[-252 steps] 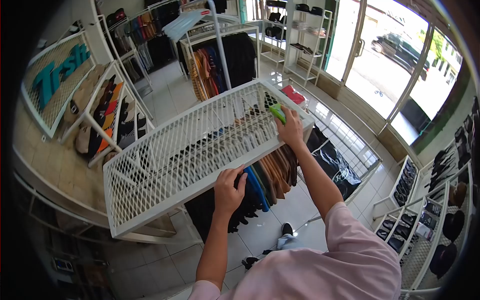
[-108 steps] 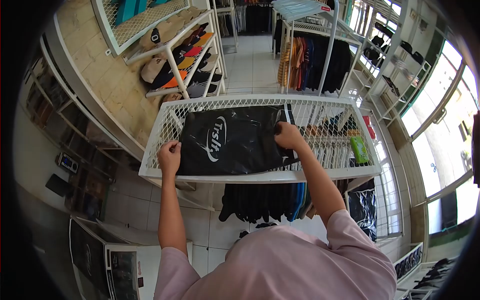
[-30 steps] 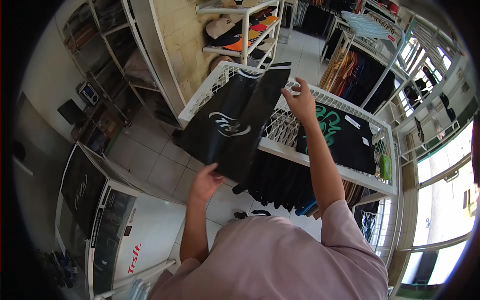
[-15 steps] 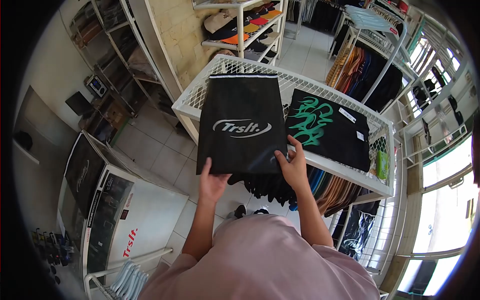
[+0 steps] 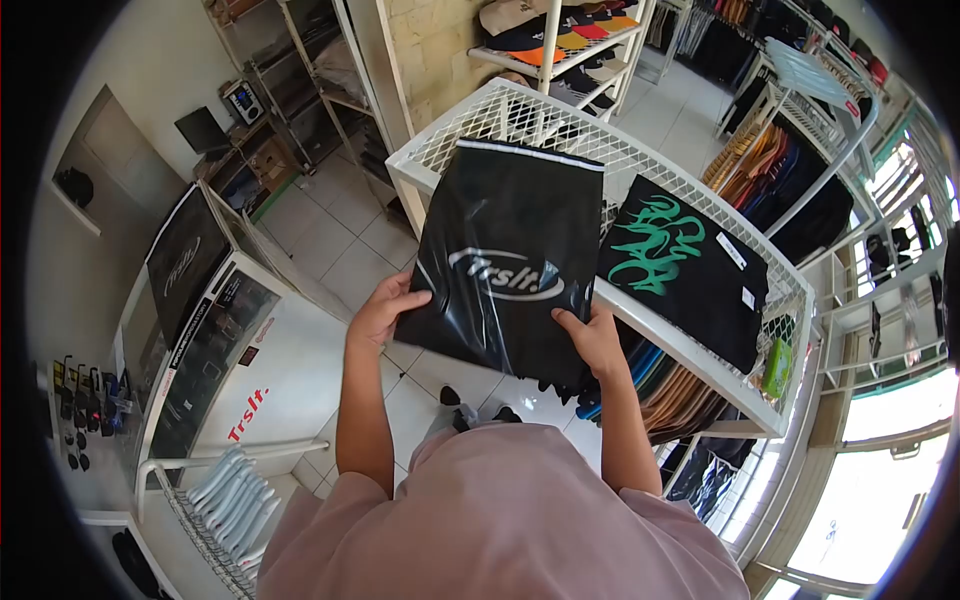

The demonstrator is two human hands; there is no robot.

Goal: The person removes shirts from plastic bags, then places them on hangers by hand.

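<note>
Between my two hands is a black plastic mailer bag (image 5: 500, 230) printed "Trslt." in white, with a pale strip along its far edge. My left hand (image 5: 378, 308) grips its left edge, thumb on top and fingers underneath. At the lower right edge, my right hand (image 5: 592, 338) holds it the same way. The bag's far part is over the white mesh rack top, while its near part hangs past the rack's front edge. To its right lies a folded black shirt (image 5: 685, 270) with green lettering and white tags.
The white mesh rack (image 5: 440, 130) has clothes hanging below it. A green packet (image 5: 777, 368) lies at its right end. Caps fill a shelf (image 5: 560, 40) behind. At left stand a white counter (image 5: 270, 350) and a rail of pale hangers (image 5: 232, 500).
My left hand has moved left and up, from under the near edge to the bag's left edge. The bag has tilted and creased. The view has turned left.
</note>
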